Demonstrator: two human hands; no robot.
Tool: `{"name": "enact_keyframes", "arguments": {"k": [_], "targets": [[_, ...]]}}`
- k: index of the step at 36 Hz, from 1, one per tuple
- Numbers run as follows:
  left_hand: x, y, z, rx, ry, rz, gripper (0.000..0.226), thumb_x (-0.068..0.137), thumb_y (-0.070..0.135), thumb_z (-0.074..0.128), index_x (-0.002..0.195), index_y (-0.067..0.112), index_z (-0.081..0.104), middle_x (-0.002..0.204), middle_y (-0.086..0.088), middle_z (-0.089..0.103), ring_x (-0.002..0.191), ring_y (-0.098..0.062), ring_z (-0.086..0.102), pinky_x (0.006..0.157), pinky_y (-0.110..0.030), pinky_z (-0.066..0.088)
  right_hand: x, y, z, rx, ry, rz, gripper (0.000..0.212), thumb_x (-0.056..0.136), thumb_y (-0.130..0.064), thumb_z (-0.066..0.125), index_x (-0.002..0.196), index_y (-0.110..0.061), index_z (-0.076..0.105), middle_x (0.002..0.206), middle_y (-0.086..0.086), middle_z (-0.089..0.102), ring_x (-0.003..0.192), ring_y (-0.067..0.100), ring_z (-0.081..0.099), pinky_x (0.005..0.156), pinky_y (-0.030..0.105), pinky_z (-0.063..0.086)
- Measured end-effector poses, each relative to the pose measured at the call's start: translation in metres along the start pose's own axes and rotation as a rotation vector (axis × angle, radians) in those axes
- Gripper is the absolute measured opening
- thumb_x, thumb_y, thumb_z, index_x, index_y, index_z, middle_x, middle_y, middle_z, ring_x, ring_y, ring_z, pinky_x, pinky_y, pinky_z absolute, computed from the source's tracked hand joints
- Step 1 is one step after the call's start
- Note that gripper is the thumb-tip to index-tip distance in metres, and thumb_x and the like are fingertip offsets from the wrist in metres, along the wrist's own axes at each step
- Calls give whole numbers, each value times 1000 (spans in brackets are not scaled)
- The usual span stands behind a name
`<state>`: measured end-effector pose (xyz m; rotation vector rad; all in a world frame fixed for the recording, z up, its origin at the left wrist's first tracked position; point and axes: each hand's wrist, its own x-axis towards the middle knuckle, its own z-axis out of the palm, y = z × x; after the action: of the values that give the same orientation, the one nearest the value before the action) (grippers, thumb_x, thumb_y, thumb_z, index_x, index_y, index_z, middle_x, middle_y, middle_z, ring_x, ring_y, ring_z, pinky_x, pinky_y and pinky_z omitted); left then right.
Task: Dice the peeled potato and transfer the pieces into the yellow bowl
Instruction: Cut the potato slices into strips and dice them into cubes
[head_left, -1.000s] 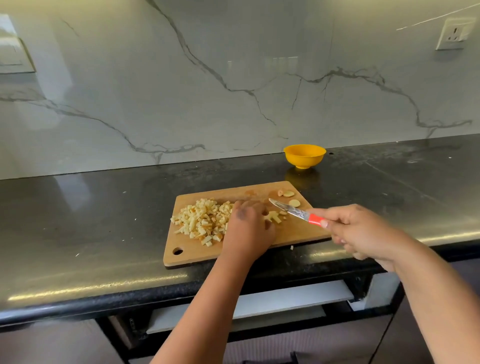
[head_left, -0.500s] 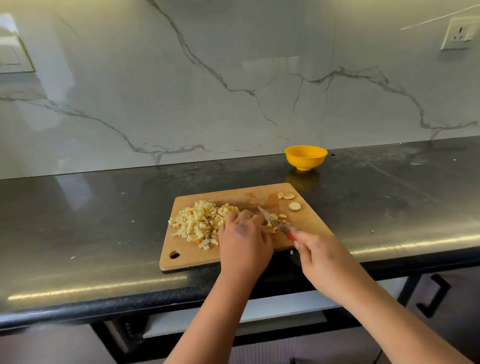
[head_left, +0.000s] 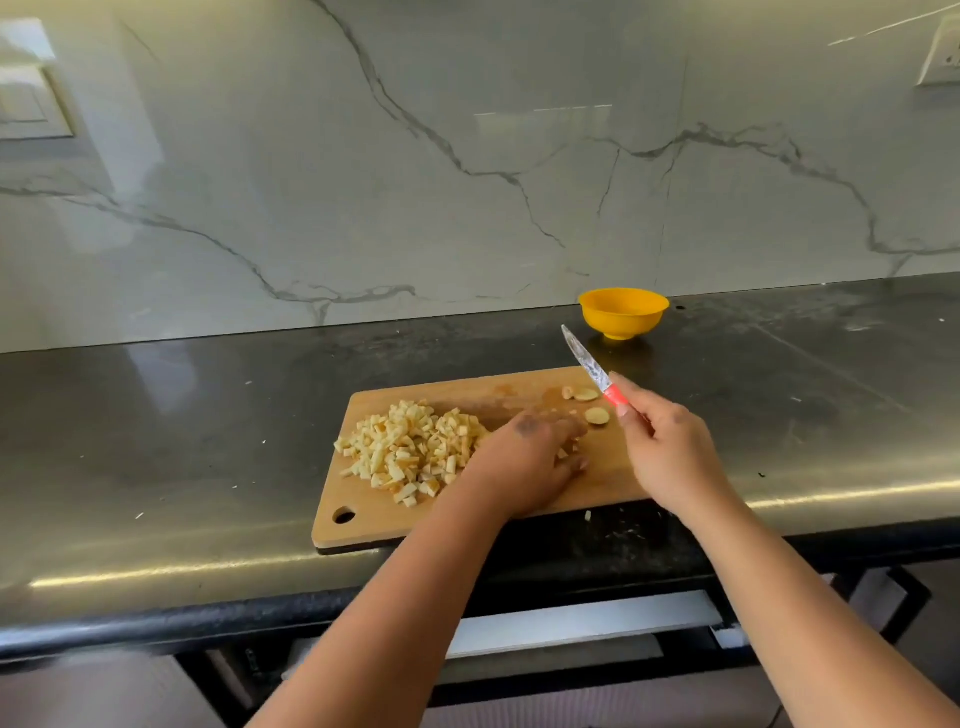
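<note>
Two hands work over the cutting board (head_left: 363, 499): the left hand (head_left: 524, 462) lies flat, fingers spread against the diced potato (head_left: 410, 452), while the right hand's (head_left: 670, 452) grip pinches a raised knife (head_left: 589, 366). Behind, on the tabletop (head_left: 156, 441), stands the yellow bowl (head_left: 623, 312).

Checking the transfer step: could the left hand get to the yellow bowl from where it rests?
Probably yes. The left hand lies on the cutting board; the yellow bowl stands beyond it on bare counter, though the raised knife in the right hand crosses that path.
</note>
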<state>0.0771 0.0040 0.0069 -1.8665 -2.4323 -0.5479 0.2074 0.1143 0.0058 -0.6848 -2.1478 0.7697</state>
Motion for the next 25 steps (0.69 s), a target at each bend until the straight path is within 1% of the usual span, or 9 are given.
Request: {"name": "enact_keyframes", "arguments": {"k": [4,8,10,14,16,19,22,23,25], "targets": [[8,-2,-8,58,-77,62,26,101,30,50,118,17,65,117,-1,65,106,-19,58,91,-33,47,-2,9,2,61,60,6,39,102,-28,45,141,-29,51,119,-10,63,93,0,49,70,3,37],[6,-13,-21,175,-50,74,15,101,25,49,101,16,60,103,0,60,91,-17,55,75,-28,45,-3,12,4,76,62,-18,39,102,-28,45,141,-27,52,111,-16,59,86,-1,52,66,-5,37],[2,-23,-25,186,-38,50,13,100,23,49,105,17,60,103,1,59,88,-16,55,75,-29,47,-5,12,5,66,66,-45,39,102,-27,46,140,-26,52,104,-11,66,75,-4,56,61,-1,38],[1,-39,-42,181,-66,-36,11,97,21,55,102,18,63,107,3,59,94,-13,55,84,-31,50,-6,12,4,55,66,-63,40,102,-25,46,141,-25,51,89,-6,67,70,-12,54,55,3,38],[2,-46,-51,147,-35,-65,11,95,20,59,102,19,68,107,5,59,98,-9,49,87,-27,45,-8,11,5,54,77,-72,39,102,-23,46,140,-26,51,84,-11,66,70,-13,54,56,3,39],[0,-51,-64,68,52,-107,13,92,15,63,100,23,71,103,9,60,93,-6,52,79,-21,41,-8,11,6,70,75,-87,38,102,-20,47,139,-27,53,67,-21,52,62,-12,53,54,5,39],[-1,-50,-68,4,74,-173,16,90,12,64,97,24,73,92,11,65,78,-1,56,70,-14,45,-6,14,7,89,113,-65,38,102,-23,46,139,-24,53,88,-15,63,70,-8,53,59,2,39],[2,-49,-67,29,64,-211,15,90,15,63,97,24,73,91,10,66,78,-3,58,68,-16,47,-4,16,7,112,134,-39,38,102,-24,46,140,-24,52,98,-12,63,77,-5,53,64,2,39],[8,-43,-63,149,40,-292,13,90,23,61,97,25,72,96,6,68,82,-13,64,71,-27,54,-1,21,8,188,181,36,39,102,-26,44,141,-25,51,99,-10,57,87,5,50,74,13,40]]}}
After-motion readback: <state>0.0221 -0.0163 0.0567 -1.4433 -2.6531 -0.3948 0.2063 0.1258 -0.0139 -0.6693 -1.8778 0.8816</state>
